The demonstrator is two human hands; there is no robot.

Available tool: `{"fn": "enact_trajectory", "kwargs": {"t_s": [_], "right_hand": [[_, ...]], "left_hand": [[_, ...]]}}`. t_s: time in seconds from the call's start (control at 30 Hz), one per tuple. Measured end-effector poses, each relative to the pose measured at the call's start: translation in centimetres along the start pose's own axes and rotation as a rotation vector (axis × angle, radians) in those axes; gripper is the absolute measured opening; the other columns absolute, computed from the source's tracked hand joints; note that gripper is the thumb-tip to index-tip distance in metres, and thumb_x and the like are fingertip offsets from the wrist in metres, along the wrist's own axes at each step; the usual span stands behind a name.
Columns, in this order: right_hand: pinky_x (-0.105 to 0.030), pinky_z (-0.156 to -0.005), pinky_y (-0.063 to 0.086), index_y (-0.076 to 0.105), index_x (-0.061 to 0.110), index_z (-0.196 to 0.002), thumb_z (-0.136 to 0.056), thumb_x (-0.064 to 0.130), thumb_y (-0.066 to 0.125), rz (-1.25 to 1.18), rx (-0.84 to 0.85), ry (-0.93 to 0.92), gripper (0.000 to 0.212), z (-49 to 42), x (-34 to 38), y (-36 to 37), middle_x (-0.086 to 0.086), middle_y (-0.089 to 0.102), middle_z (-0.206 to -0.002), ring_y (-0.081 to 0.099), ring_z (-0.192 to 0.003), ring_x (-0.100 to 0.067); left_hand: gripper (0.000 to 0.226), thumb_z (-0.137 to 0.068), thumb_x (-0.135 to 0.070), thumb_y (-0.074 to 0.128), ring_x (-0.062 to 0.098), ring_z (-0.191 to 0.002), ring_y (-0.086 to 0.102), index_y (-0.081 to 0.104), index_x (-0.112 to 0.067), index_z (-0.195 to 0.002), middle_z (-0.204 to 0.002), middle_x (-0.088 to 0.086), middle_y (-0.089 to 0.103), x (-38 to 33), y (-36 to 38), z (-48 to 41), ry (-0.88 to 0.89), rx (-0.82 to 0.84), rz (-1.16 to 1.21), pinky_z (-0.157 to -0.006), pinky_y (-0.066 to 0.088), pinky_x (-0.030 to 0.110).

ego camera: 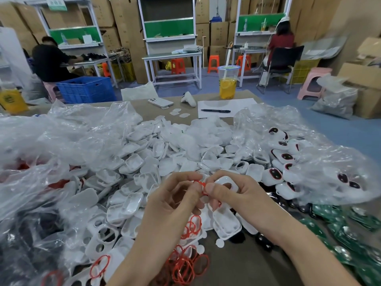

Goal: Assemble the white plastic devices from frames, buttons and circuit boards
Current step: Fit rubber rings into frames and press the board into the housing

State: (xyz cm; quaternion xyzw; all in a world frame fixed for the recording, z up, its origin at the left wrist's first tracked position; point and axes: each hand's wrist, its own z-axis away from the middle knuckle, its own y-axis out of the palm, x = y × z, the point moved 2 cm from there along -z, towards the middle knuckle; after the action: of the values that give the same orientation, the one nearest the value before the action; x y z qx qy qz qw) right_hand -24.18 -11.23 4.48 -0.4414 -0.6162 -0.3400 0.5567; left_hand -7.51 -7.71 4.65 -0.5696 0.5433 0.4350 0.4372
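Observation:
My right hand (233, 195) holds a white plastic frame (225, 182) with an oval opening, thumb and fingers wrapped around it. My left hand (175, 197) pinches a thin red ring (201, 185) at the frame's left edge, where the two thumbs meet. Below my hands lie loose red rings (185, 263) and white frames with holes (101, 238). A big heap of white shells (165, 153) covers the table's middle. Assembled white devices with dark red-rimmed buttons (276, 174) sit at the right. Green circuit boards (338, 230) lie at the lower right.
Clear plastic bags (61, 131) bulge over the left side and right rear of the table. Farther back stand a cup of yellow drink (227, 83), a phone (160, 102), and a pen (215, 110) on white paper. Two people sit at distant benches beyond a blue crate (86, 89).

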Motion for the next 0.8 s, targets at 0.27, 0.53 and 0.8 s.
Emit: {"fn": "enact_trajectory", "kwargs": {"t_s": [0.27,0.53,0.8], "right_hand": [[-0.022,-0.071,0.053,0.074,0.026,-0.087,-0.086,0.04,0.072,-0.082,-0.01,0.018,0.015,-0.03,-0.05,0.02,-0.003,0.069,-0.068,0.067,-0.071,-0.013],[-0.027,-0.058,0.054,0.073,0.018,-0.09,-0.091,0.035,0.068,-0.077,0.046,0.038,0.018,0.14,0.38,0.22,-0.007,0.07,-0.073,0.063,-0.058,-0.025],[-0.015,-0.066,0.047,0.074,0.026,-0.091,-0.093,0.039,0.066,0.007,0.055,0.03,0.015,0.08,0.04,0.22,-0.002,0.073,-0.068,0.064,-0.068,-0.008]], "left_hand": [[0.012,-0.081,-0.043,0.067,0.012,-0.064,0.068,0.069,-0.031,-0.081,-0.072,0.004,0.073,0.05,-0.27,-0.23,0.001,0.008,-0.005,-0.062,0.051,0.013],[0.015,-0.08,-0.04,0.067,0.016,-0.065,0.068,0.068,-0.025,-0.082,-0.074,0.009,0.07,0.0,-0.3,-0.29,-0.028,0.05,0.055,-0.064,0.053,0.018],[0.02,-0.084,-0.044,0.071,0.018,-0.061,0.062,0.072,-0.025,-0.091,-0.07,0.008,0.066,0.2,-0.45,-0.38,-0.052,0.081,0.069,-0.063,0.054,0.023]]}}
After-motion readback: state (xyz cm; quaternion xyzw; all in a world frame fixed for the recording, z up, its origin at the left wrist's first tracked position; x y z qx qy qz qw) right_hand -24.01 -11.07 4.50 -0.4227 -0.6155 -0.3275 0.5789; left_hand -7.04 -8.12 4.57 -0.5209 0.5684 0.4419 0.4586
